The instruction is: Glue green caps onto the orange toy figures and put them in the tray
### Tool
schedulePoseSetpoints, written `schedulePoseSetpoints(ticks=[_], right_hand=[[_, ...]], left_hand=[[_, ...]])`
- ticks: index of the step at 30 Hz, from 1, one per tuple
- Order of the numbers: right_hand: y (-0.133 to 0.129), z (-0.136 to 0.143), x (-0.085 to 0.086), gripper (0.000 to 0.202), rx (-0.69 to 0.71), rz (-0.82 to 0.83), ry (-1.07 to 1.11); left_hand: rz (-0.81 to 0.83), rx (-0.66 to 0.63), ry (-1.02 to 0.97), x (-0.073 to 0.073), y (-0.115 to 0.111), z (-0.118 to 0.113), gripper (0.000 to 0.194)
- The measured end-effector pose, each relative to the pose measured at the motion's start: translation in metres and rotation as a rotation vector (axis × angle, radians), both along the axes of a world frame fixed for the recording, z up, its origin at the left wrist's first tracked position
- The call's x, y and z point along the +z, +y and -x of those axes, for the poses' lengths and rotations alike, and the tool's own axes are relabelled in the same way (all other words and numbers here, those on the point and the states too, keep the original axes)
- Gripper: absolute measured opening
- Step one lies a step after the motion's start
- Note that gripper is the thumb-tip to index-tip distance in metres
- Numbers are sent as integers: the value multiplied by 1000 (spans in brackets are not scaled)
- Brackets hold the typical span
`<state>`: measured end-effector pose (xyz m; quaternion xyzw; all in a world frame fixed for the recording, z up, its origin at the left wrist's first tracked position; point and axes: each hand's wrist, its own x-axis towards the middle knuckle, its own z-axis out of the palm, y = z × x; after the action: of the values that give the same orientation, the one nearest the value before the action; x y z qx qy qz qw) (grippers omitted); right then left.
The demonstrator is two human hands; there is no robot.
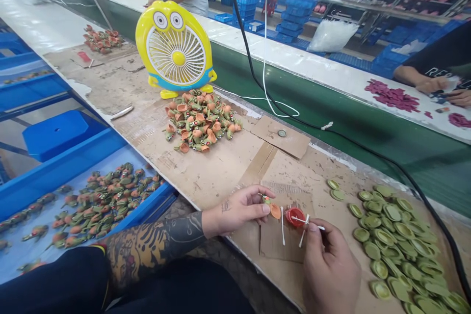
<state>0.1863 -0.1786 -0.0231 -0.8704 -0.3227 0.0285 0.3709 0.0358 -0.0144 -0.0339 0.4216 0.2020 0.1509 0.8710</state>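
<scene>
One orange-green piece [274, 210] I'm pinching in my left hand [239, 210] is sitting left of the red pot [288, 216], my nearer right hand [331, 262] gripping a cotton swab [300, 220] pointing leftward over it.

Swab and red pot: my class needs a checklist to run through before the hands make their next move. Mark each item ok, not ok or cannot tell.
1. Small figure gripped by the left hand: ok, between thumb and fingers.
2. Held swab secure in the right hand: ok, pinched at the fingertips.
3. Red pot open: ok, its red inside shows.
4. Held swab's tip loaded with red: cannot tell, too small.
5. Second swab clear of the held one: cannot tell, they cross in view.
6. Black cable away from both hands: ok.
</scene>
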Motion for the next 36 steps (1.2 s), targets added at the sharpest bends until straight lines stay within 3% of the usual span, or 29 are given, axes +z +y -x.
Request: schedulePoseSetpoints(ticks=[10, 14, 18, 22, 26, 30, 36], right_hand=[[-1, -5, -3, 35, 31, 32, -15], [-4, -1, -1, 37, -60, 4, 22], [-2, 13, 16, 33, -126, -243, 131], [5, 28, 31, 27, 1, -443, 257], [8, 31, 26, 23, 99, -425, 248], [7, 28, 18, 24, 106, -360, 218], [9, 28, 19, 27, 121, -333, 216]], left_hand=[[-43, 2, -55, 7, -3, -1, 57], [-70, -46, -70, 2, -4, 0, 66], [-94, -47, -76, -2, -5, 2, 83], [-104, -49, -52, 0, -5, 2, 84], [-101, -64, -53, 2, -6, 3, 74], [-93, -59, -43, 2, -6, 2, 78], [-104, -77, -31, 5, -4, 2, 80]])
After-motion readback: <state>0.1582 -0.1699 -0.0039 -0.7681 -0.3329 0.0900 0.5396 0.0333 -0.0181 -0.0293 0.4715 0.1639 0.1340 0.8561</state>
